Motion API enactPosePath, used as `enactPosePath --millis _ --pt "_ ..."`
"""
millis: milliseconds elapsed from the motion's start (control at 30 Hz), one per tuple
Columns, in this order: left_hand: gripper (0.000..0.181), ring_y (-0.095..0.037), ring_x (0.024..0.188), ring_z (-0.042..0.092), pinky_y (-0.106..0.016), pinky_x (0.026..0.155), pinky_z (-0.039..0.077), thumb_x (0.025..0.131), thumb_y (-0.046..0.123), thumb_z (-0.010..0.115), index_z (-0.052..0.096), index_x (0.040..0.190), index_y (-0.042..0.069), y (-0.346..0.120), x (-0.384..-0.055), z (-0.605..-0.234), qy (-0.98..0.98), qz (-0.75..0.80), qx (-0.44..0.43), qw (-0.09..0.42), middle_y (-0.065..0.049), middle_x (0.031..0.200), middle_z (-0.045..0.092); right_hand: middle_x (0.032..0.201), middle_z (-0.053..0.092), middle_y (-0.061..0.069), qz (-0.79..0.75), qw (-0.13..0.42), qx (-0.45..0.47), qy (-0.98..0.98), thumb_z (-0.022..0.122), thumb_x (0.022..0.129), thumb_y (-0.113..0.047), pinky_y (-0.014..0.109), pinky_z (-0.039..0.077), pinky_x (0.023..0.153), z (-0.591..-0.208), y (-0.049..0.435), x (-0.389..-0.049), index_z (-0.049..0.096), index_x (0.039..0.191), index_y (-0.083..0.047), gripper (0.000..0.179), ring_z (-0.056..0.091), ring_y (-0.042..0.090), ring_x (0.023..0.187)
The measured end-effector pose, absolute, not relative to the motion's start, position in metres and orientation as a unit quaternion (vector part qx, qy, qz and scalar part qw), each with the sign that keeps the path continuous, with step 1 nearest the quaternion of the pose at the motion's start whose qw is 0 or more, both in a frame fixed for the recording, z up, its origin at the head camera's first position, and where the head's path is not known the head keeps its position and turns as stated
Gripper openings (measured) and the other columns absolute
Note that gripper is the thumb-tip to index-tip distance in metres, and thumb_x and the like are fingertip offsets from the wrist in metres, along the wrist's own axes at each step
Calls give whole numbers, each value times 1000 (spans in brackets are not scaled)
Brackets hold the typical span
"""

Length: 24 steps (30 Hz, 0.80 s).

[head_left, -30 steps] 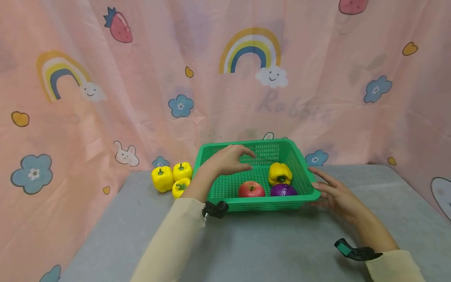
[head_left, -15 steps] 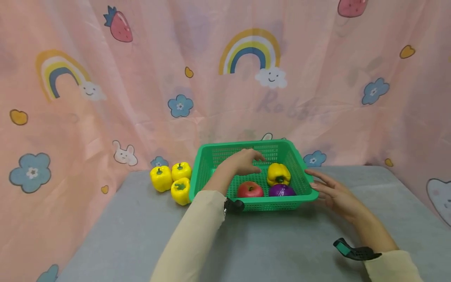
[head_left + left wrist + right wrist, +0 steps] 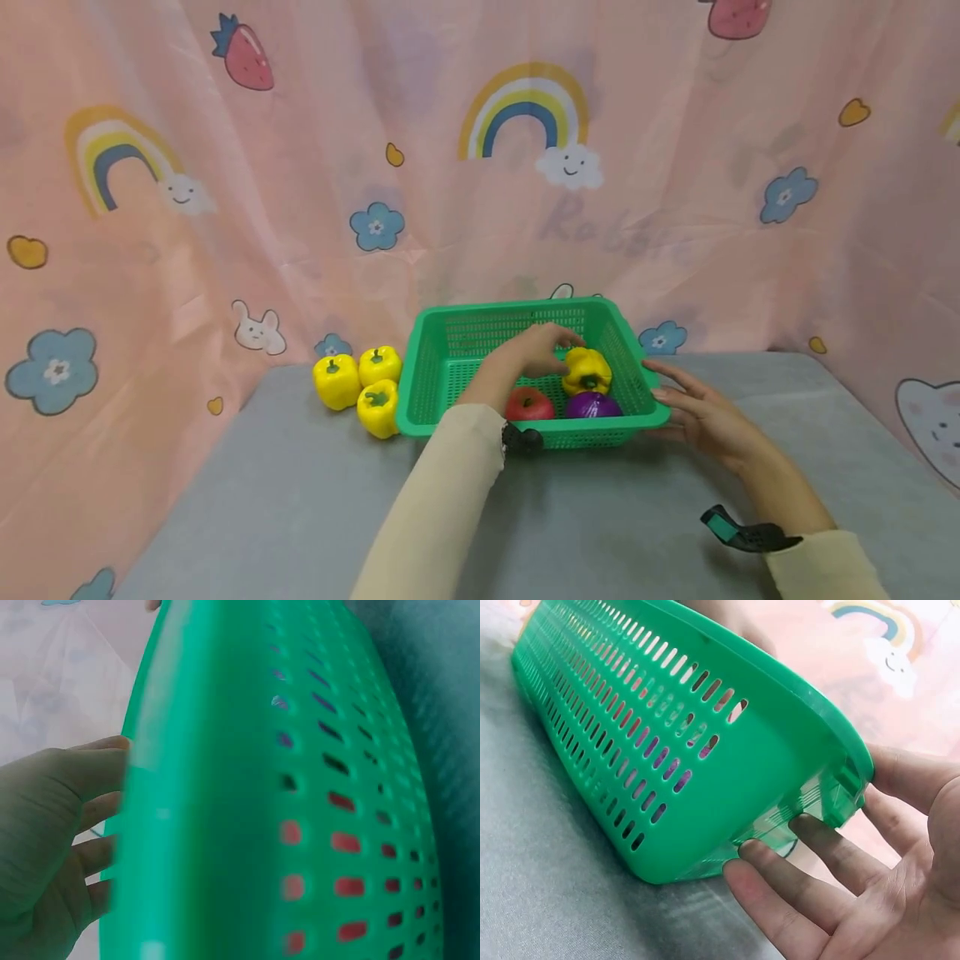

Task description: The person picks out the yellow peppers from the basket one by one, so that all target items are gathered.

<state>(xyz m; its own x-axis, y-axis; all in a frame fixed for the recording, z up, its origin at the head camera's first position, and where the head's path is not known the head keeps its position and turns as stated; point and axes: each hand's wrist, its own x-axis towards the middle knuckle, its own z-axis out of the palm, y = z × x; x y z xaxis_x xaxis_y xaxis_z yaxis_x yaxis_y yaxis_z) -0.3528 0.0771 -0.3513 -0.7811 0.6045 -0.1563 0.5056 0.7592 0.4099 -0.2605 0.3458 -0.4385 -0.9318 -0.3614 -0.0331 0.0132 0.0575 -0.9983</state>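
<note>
A green plastic basket (image 3: 431,429) stands on the grey table. In it lie a yellow bell pepper (image 3: 588,372), a red apple (image 3: 529,405) and a purple onion-like ball (image 3: 594,406) partly behind the front rim. My left hand (image 3: 525,352) reaches over the front rim, its parted fingers and thumb at the pepper's left side. Whether they touch it is unclear. In the left wrist view, the rim hides some of its fingertips. My right hand (image 3: 705,412) rests its spread fingertips against the basket's right end; the right wrist view shows those fingers (image 3: 795,892) against the wall.
Three yellow bell peppers (image 3: 337,382) sit together on the table, left of the basket. The grey tabletop (image 3: 300,517) runs out in front. A pink patterned cloth (image 3: 315,208) hangs behind the table, close to the basket's back.
My left hand has moved right across the basket to the yellow bell pepper inside. My right hand stays at the basket's right end. The whole view has shifted slightly.
</note>
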Motion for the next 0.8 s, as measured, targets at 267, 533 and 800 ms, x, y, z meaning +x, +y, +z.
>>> enactPosePath --millis 267,533,800 --pt "50 -25 146 44 -40 115 46 99 16 65 54 147 24 85 -354 -365 928 199 281 139 -2 155 50 133 48 -18 -674 131 -124 716 44 109 -31 40 59 97 -439 346 -260 18 163 -25 60 69 9 112" --pt "49 -21 131 54 -34 108 50 98 21 67 56 146 24 92 -353 -376 930 205 272 135 -2 150 55 158 33 19 -671 124 -115 722 45 109 -32 52 56 100 -440 343 -259 18 163 -22 61 68 6 112" --pt "48 -17 118 57 -29 102 52 98 22 67 57 145 24 96 -353 -382 934 205 267 118 0 143 60 139 52 -9 -672 127 -123 719 44 109 -30 56 53 103 -441 344 -258 18 163 -22 60 69 10 113"
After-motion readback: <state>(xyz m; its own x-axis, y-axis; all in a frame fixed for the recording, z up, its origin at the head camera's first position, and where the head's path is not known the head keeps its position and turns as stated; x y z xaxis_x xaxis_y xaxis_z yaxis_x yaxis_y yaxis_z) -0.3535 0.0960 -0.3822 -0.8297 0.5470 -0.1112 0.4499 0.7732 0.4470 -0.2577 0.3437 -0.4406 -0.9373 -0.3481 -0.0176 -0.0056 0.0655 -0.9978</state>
